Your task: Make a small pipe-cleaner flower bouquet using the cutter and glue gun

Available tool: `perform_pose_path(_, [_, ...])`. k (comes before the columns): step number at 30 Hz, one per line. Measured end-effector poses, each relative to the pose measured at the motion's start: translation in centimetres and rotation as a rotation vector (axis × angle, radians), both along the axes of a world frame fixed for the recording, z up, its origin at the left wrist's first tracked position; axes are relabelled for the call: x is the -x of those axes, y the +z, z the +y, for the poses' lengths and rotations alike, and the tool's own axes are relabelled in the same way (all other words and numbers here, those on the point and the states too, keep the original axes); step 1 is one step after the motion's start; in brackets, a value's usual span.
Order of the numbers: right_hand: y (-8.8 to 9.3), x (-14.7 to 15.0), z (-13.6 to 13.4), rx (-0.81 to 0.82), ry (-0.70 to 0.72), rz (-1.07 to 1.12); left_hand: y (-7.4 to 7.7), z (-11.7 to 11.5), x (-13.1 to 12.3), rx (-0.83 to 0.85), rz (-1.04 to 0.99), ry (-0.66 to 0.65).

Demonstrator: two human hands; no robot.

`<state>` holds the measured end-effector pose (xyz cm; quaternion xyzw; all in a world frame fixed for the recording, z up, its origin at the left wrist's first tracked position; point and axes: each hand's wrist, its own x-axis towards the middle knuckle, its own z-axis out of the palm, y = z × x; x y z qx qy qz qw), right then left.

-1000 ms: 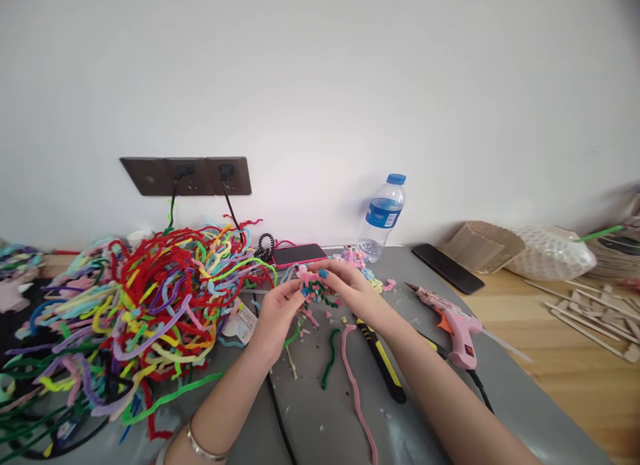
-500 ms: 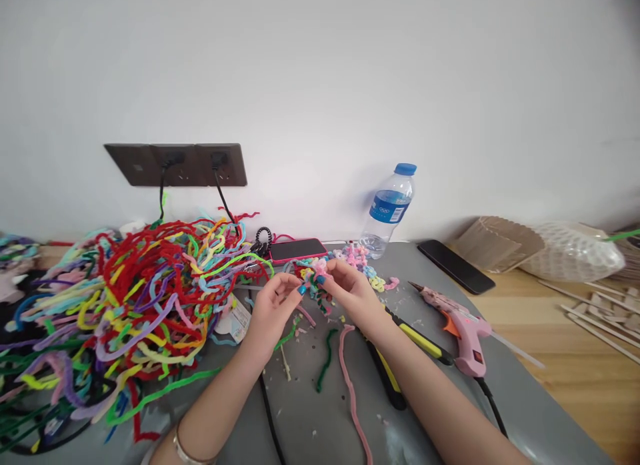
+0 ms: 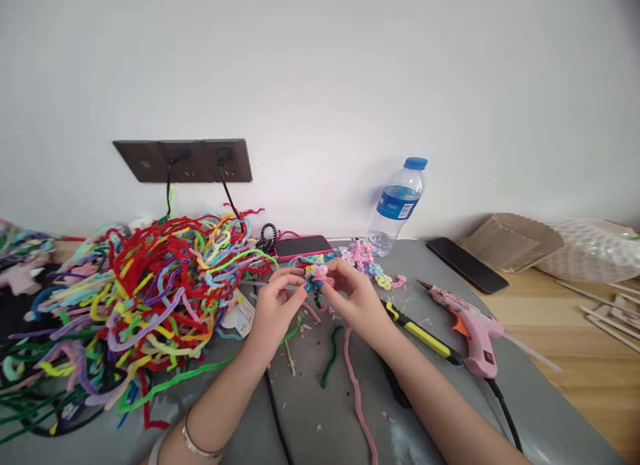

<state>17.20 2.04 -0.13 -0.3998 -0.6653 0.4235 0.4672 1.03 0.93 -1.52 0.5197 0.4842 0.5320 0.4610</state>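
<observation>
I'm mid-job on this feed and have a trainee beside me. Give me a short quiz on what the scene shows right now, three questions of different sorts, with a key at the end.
1. True or false: the water bottle has its blue cap on.

2. Fill in the colour: the left hand and right hand both hold a small ____-and-green fuzzy piece.

3. Which of these lies closest to the glue gun?
A) the wall sockets
B) the yellow-and-black handle
C) the red-edged phone

Key: 1. True. 2. Pink. 3. B.
</observation>
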Motion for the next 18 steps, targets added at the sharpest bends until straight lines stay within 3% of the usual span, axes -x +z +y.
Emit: perform_pose_path(18, [-0.17,0.29,-0.28,-0.051,-0.047,-0.137,0.29,-0.07,0.39,-0.024,0.126,0.035])
